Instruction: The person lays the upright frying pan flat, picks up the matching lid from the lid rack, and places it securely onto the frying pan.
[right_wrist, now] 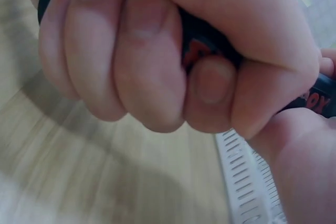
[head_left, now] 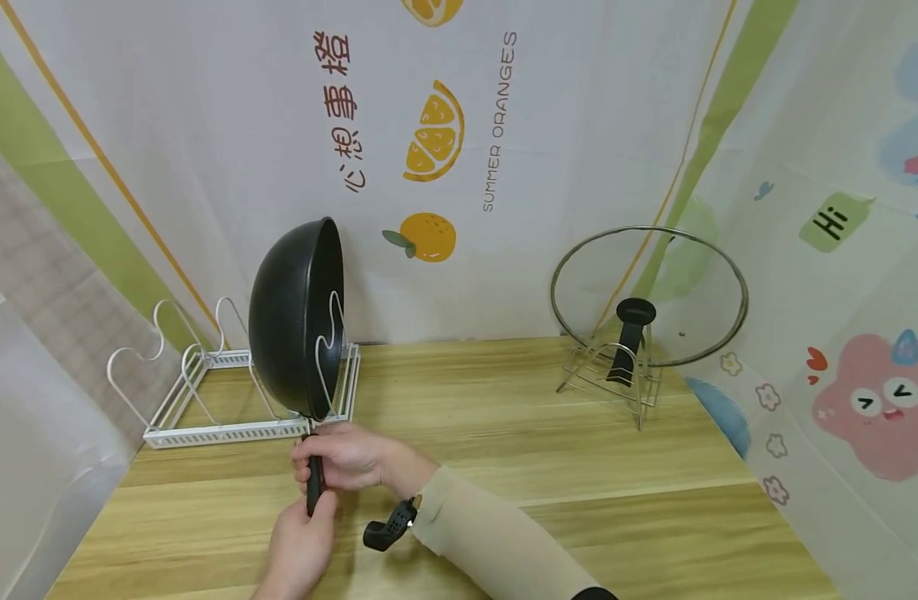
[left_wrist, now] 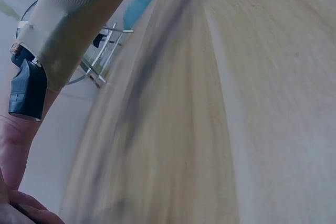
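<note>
A black wok (head_left: 289, 325) stands on its side among the wire loops of a white dish-style rack (head_left: 226, 433), its opening to the right. Its black handle (head_left: 315, 479) points toward the front of the table, with lettering on it in the right wrist view. My right hand (head_left: 346, 454) grips the handle close to the wok, just in front of the rack. Nearer the handle's end, my left hand (head_left: 301, 537) holds it too, thumb along the top. The left wrist view shows mostly tabletop, plus the right forearm and part of a hand at the lower left.
On the right, a round glass lid (head_left: 706, 283) with a metal rim and black knob (head_left: 635, 312) leans on a small wire stand (head_left: 640, 408). Printed curtains (head_left: 594, 100) rise behind the wooden table (head_left: 459, 400) and along its sides.
</note>
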The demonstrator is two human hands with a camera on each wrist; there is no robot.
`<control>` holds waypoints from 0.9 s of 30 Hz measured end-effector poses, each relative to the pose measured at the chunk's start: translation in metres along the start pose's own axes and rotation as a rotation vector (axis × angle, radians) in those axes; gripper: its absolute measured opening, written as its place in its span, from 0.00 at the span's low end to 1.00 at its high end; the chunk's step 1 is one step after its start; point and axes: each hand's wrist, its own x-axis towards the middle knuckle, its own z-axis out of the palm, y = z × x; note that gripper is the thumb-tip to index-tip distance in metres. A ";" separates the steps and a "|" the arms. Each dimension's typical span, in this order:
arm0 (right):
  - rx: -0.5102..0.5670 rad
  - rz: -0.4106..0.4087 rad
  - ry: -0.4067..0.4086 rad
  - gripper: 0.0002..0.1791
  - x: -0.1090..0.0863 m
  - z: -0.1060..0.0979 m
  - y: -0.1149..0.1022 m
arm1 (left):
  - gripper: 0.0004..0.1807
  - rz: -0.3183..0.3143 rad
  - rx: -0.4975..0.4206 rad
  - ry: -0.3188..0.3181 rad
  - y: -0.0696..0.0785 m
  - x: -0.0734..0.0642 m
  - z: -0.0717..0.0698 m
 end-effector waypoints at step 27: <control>-0.092 -0.055 -0.017 0.13 -0.025 0.047 -0.046 | 0.24 0.005 0.019 0.026 0.040 -0.022 -0.021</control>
